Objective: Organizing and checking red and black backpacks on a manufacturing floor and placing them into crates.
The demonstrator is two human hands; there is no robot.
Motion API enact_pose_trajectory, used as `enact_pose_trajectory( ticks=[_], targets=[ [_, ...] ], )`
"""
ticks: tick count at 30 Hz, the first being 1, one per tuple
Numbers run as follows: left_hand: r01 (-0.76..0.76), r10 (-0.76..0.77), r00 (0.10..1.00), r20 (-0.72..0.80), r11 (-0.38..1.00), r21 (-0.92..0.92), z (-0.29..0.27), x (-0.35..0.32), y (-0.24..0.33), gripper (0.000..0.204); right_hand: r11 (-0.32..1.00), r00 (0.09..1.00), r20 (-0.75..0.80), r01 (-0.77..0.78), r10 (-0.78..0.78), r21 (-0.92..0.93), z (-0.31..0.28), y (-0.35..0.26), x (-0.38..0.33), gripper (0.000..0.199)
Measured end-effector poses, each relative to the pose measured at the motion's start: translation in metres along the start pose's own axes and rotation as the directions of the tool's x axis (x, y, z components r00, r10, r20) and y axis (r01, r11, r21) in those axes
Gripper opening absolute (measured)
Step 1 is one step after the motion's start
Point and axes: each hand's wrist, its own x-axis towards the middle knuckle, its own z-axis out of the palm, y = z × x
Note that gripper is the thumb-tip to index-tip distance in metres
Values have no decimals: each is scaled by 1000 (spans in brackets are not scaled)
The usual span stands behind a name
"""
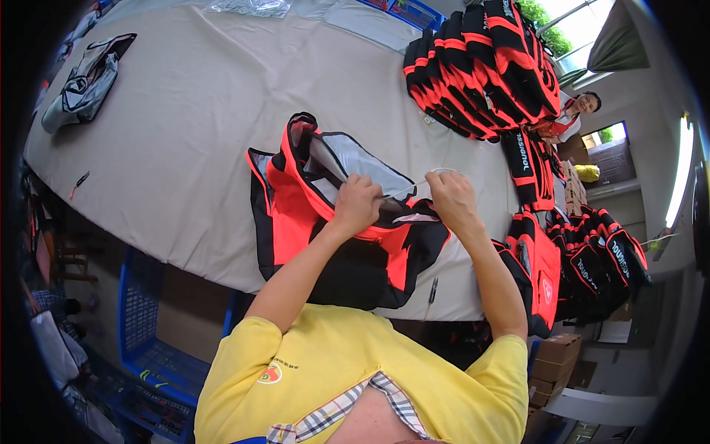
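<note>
An unzipped red and black bag (288, 214) with a pale grey lining stands on the cloth-covered table (177, 170) right in front of me. My left hand (357, 205) is closed at the bag's opening, its fingers pinched together. Up and to the right, my right hand (452, 198) is closed too, above the bag's right side. A thin whitish cord (405, 192) runs between the two hands and loops over the right one. What else the left fingers may hold is hidden. Small thread snips (433, 291) lie just right of the bag, near the table's front edge.
Stacked red and black bags (481, 70) fill the far right, with more bags (529, 266) along the right side. A grey and black bag (90, 83) lies far left, other snips (79, 183) nearer. Below the table is a blue crate (140, 318). A person (573, 118) stands behind the stacks.
</note>
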Motion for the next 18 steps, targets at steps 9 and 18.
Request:
enact_pose_trajectory(
  ticks=[9, 18],
  targets=[
    [-9, 4, 999, 54, 996, 91, 10, -5, 4, 9, 661, 611, -256, -671, 749, 336, 38, 44, 7, 17],
    [49, -50, 998, 45, 998, 26, 0, -10, -2, 19, 609, 705, 17, -623, 709, 490, 19, -64, -27, 28]
  ],
)
